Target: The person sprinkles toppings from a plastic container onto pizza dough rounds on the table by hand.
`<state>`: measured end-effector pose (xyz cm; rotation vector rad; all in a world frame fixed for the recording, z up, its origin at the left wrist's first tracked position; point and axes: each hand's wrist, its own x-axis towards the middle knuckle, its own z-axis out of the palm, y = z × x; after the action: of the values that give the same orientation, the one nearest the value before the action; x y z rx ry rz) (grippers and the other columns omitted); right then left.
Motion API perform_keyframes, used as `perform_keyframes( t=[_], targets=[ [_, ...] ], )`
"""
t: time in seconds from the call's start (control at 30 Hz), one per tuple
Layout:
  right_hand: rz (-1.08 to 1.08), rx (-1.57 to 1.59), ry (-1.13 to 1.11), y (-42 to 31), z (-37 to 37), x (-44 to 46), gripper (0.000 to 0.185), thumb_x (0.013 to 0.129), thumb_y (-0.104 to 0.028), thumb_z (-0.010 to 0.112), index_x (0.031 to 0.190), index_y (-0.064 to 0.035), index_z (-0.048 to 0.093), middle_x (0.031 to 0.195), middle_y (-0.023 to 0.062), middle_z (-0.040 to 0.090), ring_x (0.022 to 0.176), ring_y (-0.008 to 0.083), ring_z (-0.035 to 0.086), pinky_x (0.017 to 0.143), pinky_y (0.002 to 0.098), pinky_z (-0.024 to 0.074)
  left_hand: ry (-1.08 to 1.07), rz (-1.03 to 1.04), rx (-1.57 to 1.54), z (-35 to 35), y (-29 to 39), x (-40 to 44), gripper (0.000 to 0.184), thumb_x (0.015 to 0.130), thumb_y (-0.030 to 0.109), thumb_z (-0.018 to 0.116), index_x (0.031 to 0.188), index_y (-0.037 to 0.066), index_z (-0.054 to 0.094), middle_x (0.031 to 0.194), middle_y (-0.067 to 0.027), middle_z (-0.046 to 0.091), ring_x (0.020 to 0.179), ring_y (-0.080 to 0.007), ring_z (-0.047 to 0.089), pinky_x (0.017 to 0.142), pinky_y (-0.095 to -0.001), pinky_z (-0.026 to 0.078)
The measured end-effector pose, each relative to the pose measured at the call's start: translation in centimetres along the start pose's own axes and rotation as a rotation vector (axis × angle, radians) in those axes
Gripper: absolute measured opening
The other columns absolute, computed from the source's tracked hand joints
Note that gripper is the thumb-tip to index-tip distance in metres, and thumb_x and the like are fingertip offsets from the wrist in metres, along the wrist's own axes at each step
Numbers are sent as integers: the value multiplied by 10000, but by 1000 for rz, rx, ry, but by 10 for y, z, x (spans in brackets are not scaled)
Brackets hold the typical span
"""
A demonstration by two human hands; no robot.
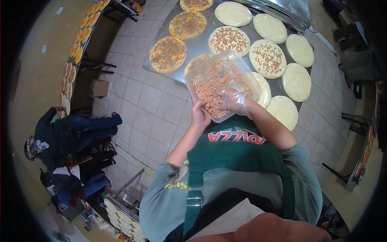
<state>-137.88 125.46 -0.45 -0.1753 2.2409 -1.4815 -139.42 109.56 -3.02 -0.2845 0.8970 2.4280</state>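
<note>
The left hand, bare, is clamped on the near left corner of a clear plastic rectangular tub, held tilted in front of the wearer's dark green apron. Small pinkish-brown bits cover much of its floor. The right hand, in a thin clear glove, reaches inside with its fingers among the bits; whether they are closed on any, I cannot tell.

Beyond and partly under the tub lies a grey metal tabletop. Two pale dough rounds sprinkled with similar bits sit just past the tub, plain pale dough rounds to the right, and orange-brown topped rounds to the left.

Farther left, a brown cardboard box stands on the tiled floor, its contents unclear, near a person in dark clothing.
</note>
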Motion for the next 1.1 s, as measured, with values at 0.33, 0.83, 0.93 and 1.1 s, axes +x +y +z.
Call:
perform_keyframes(
  t=[0.33, 0.83, 0.93, 1.1],
  targets=[
    [40, 1070, 273, 16, -47, -35, 369, 740, -26, 592, 1090, -17, 478, 1006, 69, 513, 942, 166, 522, 826, 254, 440, 13, -126, 10, 18, -15, 14, 668, 648, 65, 389, 1288, 198, 252, 1237, -130, 377, 1111, -303, 400, 917, -454, 344],
    [-64, 1390, 907, 209, -136, -83, 331, 813, -30, 482, 1111, 85, 394, 1005, 188, 505, 950, 263, 523, 847, 299, 442, 189, -101, 34, 17, -22, 24, 732, 653, 60, 391, 1327, 237, 166, 1291, -110, 312, 1158, -297, 341, 937, -448, 313],
    [275, 1281, 1069, 226, -157, -90, 294, 835, -29, 433, 1106, 83, 402, 955, 176, 520, 920, 269, 537, 791, 290, 474, 241, -39, 79, 18, -18, 18, 672, 636, 104, 405, 1290, 194, 277, 1252, -111, 375, 1144, -302, 366, 937, -453, 319],
    [432, 928, 1095, 242, -177, -74, 201, 807, -3, 463, 995, 69, 474, 822, 119, 542, 687, 179, 554, 650, 254, 491, 231, 7, 95, 19, -14, 15, 669, 628, 109, 408, 1285, 145, 284, 1259, -113, 366, 1153, -305, 354, 952, -451, 300]
  ],
)
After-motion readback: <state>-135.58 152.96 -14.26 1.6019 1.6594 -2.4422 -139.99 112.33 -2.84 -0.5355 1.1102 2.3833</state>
